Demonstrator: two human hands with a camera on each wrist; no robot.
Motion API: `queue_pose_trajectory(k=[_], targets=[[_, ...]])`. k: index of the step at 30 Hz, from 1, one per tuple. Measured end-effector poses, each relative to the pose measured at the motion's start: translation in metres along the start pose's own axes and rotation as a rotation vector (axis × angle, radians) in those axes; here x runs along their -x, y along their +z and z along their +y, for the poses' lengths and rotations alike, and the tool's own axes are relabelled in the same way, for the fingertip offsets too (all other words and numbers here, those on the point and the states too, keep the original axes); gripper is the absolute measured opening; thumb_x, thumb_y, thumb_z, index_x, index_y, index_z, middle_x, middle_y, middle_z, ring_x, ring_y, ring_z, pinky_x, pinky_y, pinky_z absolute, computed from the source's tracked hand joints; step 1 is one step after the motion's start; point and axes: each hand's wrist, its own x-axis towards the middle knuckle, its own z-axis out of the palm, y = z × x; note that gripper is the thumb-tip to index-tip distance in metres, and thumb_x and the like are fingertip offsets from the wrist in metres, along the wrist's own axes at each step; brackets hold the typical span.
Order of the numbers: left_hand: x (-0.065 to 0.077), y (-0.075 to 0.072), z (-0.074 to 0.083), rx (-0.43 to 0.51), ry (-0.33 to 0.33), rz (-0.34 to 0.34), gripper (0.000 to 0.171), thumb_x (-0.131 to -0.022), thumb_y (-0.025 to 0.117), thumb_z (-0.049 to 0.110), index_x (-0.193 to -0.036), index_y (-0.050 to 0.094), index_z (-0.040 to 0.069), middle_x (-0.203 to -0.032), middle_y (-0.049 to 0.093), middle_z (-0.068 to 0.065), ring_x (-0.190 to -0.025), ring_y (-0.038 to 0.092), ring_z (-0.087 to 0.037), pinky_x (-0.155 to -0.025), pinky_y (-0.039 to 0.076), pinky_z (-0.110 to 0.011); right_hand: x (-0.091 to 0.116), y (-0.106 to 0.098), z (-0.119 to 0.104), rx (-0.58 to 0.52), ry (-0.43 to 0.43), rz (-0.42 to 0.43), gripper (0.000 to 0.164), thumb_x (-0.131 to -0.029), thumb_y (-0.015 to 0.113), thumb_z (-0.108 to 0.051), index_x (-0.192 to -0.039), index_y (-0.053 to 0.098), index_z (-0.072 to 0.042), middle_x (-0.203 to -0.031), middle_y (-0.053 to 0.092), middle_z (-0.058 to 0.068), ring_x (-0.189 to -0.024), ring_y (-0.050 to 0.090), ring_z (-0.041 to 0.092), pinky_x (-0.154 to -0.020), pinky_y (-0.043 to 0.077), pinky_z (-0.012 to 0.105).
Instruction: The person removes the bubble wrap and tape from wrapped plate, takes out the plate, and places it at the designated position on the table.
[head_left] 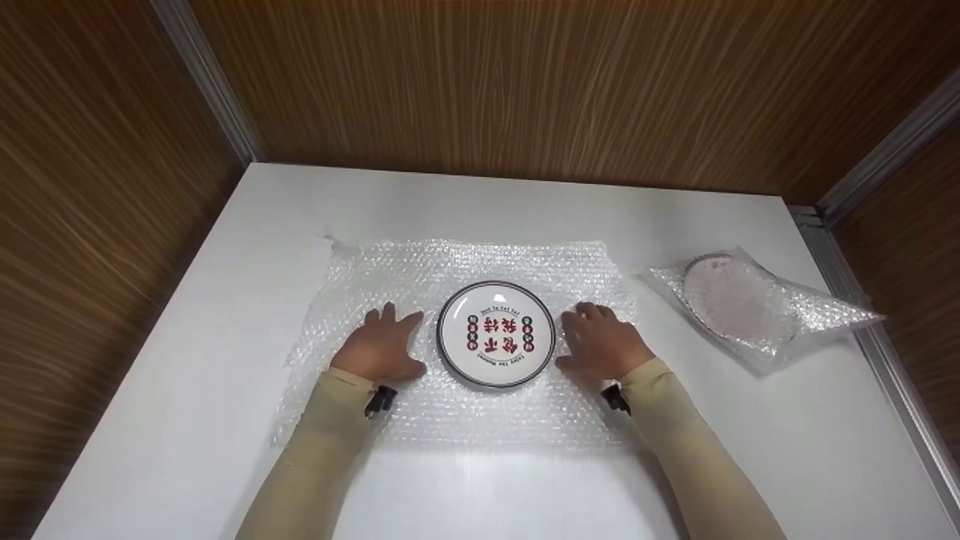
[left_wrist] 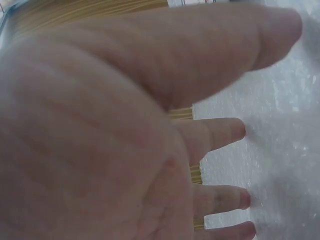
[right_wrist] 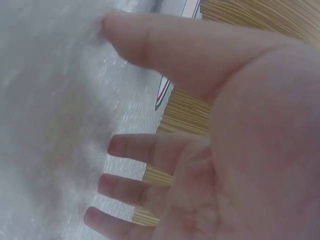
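Note:
A round white plate (head_left: 496, 335) with a dark rim and red and dark printed characters lies face up near the middle of a sheet of bubble wrap (head_left: 502, 420). To its left, my left hand (head_left: 381, 346) rests on the wrap, fingers spread. My right hand (head_left: 601, 343) lies on the wrap to the plate's right, its fingers also apart. Neither hand holds anything. In the left wrist view the fingertips (left_wrist: 235, 129) touch the wrap. A sliver of the plate's striped rim (right_wrist: 162, 92) shows behind the thumb in the right wrist view.
On the right of the white table (head_left: 480, 495) lies another round plate wrapped in bubble wrap (head_left: 742, 304), its wrapping drawn to a point on the right. Wood-grain panels (head_left: 495, 90) with metal edge strips stand behind the table and at both sides.

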Motion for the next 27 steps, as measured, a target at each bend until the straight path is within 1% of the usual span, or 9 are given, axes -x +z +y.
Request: queue_pose_trajectory(k=[4, 7, 12, 15, 19, 25, 27], targets=[[-0.002, 0.001, 0.001, -0.006, -0.011, 0.001, 0.083, -0.086, 0.073, 0.022, -0.16, 0.038, 0.011, -0.162, 0.021, -0.038, -0.148, 0.024, -0.055, -0.112, 0.037, -0.067, 0.0, 0.0, -0.001, 0.026, -0.004, -0.012, 0.068, -0.086, 0.075, -0.039, -0.139, 0.056, 0.0, -0.149, 0.047, 0.029, -0.135, 0.045, 0.056, -0.089, 0.051, 0.072], [-0.004, 0.002, 0.003, -0.025, -0.008, 0.01, 0.083, -0.086, 0.074, 0.02, -0.16, 0.038, 0.011, -0.16, 0.024, -0.038, -0.144, 0.029, -0.056, -0.106, 0.043, -0.067, 0.0, 0.0, 0.0, 0.042, -0.003, -0.016, 0.068, -0.087, 0.075, -0.04, -0.139, 0.055, -0.001, -0.148, 0.048, 0.029, -0.133, 0.046, 0.056, -0.087, 0.053, 0.071], [-0.004, 0.002, 0.005, -0.045, -0.004, 0.022, 0.084, -0.085, 0.075, 0.019, -0.161, 0.038, 0.016, -0.157, 0.028, -0.038, -0.137, 0.037, -0.055, -0.094, 0.052, -0.064, -0.001, 0.001, 0.0, 0.068, -0.001, -0.016, 0.07, -0.088, 0.074, -0.041, -0.142, 0.055, -0.001, -0.148, 0.048, 0.029, -0.133, 0.046, 0.056, -0.085, 0.053, 0.071], [-0.003, 0.002, 0.005, -0.048, -0.006, 0.019, 0.083, -0.086, 0.076, 0.02, -0.161, 0.039, 0.017, -0.156, 0.028, -0.038, -0.135, 0.038, -0.054, -0.093, 0.052, -0.063, 0.0, 0.002, -0.002, 0.075, 0.006, -0.022, 0.073, -0.089, 0.074, -0.042, -0.146, 0.053, -0.001, -0.149, 0.047, 0.028, -0.134, 0.045, 0.056, -0.086, 0.053, 0.071], [-0.006, 0.003, 0.005, -0.051, -0.011, 0.006, 0.084, -0.086, 0.078, 0.021, -0.16, 0.04, 0.017, -0.154, 0.031, -0.038, -0.134, 0.039, -0.054, -0.094, 0.052, -0.063, 0.0, 0.004, -0.001, 0.09, 0.011, -0.035, 0.075, -0.09, 0.073, -0.043, -0.149, 0.05, -0.001, -0.151, 0.046, 0.029, -0.136, 0.044, 0.055, -0.085, 0.053, 0.071], [-0.012, 0.002, 0.004, -0.031, -0.023, -0.002, 0.085, -0.083, 0.079, 0.018, -0.16, 0.041, 0.016, -0.155, 0.03, -0.037, -0.135, 0.037, -0.054, -0.094, 0.05, -0.064, -0.001, 0.002, 0.0, 0.074, 0.015, -0.026, 0.075, -0.089, 0.075, -0.043, -0.148, 0.052, -0.002, -0.151, 0.046, 0.027, -0.137, 0.044, 0.055, -0.085, 0.054, 0.069], [-0.012, 0.004, 0.003, -0.018, -0.027, 0.005, 0.086, -0.081, 0.08, 0.017, -0.159, 0.043, 0.017, -0.153, 0.033, -0.036, -0.133, 0.038, -0.052, -0.093, 0.051, -0.064, -0.002, 0.002, -0.001, 0.069, 0.014, -0.028, 0.075, -0.088, 0.076, -0.043, -0.147, 0.052, -0.002, -0.15, 0.047, 0.027, -0.136, 0.044, 0.055, -0.084, 0.055, 0.069]])
